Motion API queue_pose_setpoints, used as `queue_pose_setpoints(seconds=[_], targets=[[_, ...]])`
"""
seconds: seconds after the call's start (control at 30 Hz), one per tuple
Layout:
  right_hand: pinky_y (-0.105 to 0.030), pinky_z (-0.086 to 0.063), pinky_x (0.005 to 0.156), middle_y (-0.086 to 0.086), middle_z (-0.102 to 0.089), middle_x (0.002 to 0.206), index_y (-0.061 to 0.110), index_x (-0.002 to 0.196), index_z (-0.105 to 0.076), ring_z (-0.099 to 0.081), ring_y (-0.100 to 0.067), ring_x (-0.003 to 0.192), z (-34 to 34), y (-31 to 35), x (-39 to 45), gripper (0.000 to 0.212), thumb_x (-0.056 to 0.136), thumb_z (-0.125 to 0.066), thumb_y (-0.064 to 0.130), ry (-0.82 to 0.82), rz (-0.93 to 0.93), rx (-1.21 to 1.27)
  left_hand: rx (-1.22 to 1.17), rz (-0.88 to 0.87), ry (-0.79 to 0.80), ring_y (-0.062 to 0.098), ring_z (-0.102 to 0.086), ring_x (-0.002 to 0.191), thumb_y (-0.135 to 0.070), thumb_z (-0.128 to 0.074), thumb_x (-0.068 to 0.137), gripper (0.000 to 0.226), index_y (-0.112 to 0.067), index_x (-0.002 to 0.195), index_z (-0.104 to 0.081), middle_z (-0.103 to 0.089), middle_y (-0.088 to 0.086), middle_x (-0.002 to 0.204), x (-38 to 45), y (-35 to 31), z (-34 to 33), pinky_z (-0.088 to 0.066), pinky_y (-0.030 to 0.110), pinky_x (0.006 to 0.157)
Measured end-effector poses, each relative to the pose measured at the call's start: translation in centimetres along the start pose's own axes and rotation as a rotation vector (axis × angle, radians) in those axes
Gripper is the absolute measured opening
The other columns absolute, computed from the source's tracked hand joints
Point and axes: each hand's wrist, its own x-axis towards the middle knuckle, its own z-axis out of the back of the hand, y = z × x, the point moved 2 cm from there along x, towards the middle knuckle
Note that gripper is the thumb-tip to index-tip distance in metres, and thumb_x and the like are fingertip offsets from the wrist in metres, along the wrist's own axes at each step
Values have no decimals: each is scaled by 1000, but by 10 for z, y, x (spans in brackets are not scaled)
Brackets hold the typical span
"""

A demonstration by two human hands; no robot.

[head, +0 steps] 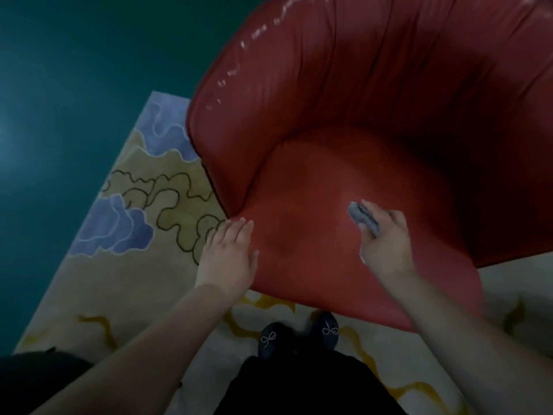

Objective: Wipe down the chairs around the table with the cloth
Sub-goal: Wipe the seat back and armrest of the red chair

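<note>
Right hand fingers curled round grey cloth over red chair seat, left hand flat, fingers straight, on seat's near-left edge

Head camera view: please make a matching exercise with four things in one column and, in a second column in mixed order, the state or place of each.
Things:
1. Left hand
2. Small grey cloth
3. Red leather tub chair
4. Dark slippers with bow trim

States or places:
A. Standing on the patterned rug, just in front of the seat
B. Bunched in the grip of the right hand, over the seat
C. Flat, fingers straight, at the seat's front left edge
D. Partly on the rug, with a glossy top rim

Pairs: 1-C, 2-B, 3-D, 4-A
</note>
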Motion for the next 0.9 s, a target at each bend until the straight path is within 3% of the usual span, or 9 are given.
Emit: queue_pose_setpoints(seconds=[0.07, 0.17, 0.33, 0.43, 0.63, 0.77, 0.9], targets=[[-23, -54, 55, 2, -40, 109, 24, 129, -56, -61, -29, 70, 10, 27, -1, 43, 91, -57, 5, 9, -17, 36, 22, 1, 0, 19, -18, 144, -37, -43, 95, 60, -19, 150, -27, -28, -1, 156, -13, 1, 22, -13, 39, 119], [-1, -39, 46, 0, -42, 107, 23, 128, -58, -54, -2, 63, 20, 69, -1, 43, 89, -59, 4, 20, 32, 55, 20, 42, -29, 19, -19, 144, -39, -42, 95, 60, -20, 149, -27, -27, -1, 156, -22, 9, 55, -12, 39, 119], [-3, -38, 41, -4, -44, 108, 21, 127, -58, -57, -2, 49, 16, 132, 3, 42, 89, -60, 4, 66, 60, 96, 32, 46, -79, 23, -24, 142, -36, -43, 93, 60, -17, 148, -30, -32, 2, 153, -18, 39, 108, -17, 44, 117], [6, -32, 48, -5, -44, 105, 15, 126, -59, -51, 22, 56, 2, 162, 5, 40, 88, -61, 1, 11, 50, 110, 42, 54, -91, 22, -22, 142, -36, -44, 93, 60, -19, 149, -28, -32, 0, 153, -8, 68, 134, -17, 42, 117], [12, -23, 68, -10, -52, 119, 18, 130, -57, -48, 6, 78, -42, 214, 15, 41, 90, -61, 11, -108, -97, 97, 35, -77, -84, 20, -17, 144, -37, -44, 94, 61, -20, 150, -25, -28, -1, 155, 32, 133, 179, -14, 38, 119], [13, -24, 64, -7, -49, 120, 20, 131, -56, -51, 9, 76, -66, 245, 9, 41, 91, -60, 13, -216, -186, 148, -26, -197, -58, 20, -24, 140, -37, -47, 94, 60, -17, 147, -30, -33, 0, 151, 56, 157, 209, -28, 43, 113], [5, -32, 66, -9, -52, 119, 22, 132, -55, -53, 0, 79, -84, 267, -1, 41, 92, -60, 16, -272, -262, 176, -2, -311, -36, 24, -31, 135, -37, -49, 95, 58, -15, 146, -33, -39, 4, 147, 82, 176, 236, -28, 41, 113]])
